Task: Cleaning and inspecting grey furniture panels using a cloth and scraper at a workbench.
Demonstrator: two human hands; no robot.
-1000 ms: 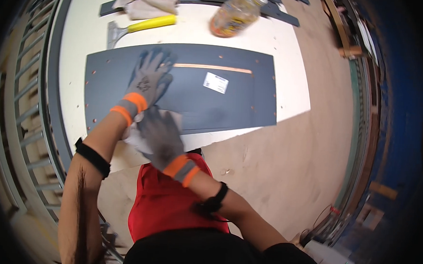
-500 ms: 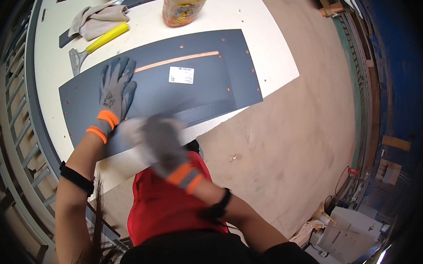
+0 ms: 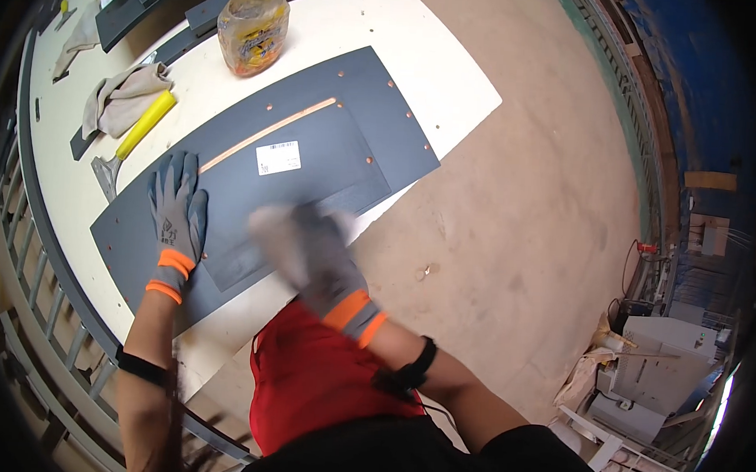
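Observation:
A dark grey panel (image 3: 313, 173) with a wood-coloured slot, small holes along its edges and a white label (image 3: 278, 157) lies on a white table. My left hand (image 3: 177, 213), in a grey glove with an orange cuff, rests flat on the panel's left part, fingers stretched out. Over the panel's near edge, my right hand (image 3: 321, 254) is smeared by motion in a matching glove. It grips a pale cloth (image 3: 275, 239), also blurred; its fingers show poorly.
A yellow-handled scraper (image 3: 144, 127) and a crumpled grey cloth (image 3: 124, 99) lie beyond my left hand. A clear bottle (image 3: 254, 29) with orange contents stands behind the panel. More dark panels (image 3: 151, 6) are at the far left. Grey railings (image 3: 38, 278) run along the left; grey machinery (image 3: 666, 362) stands right.
My view has shifted, so the table and panel sit further left in the picture. My left hand stays flat on the panel, while my right hand keeps moving with the cloth near its front edge.

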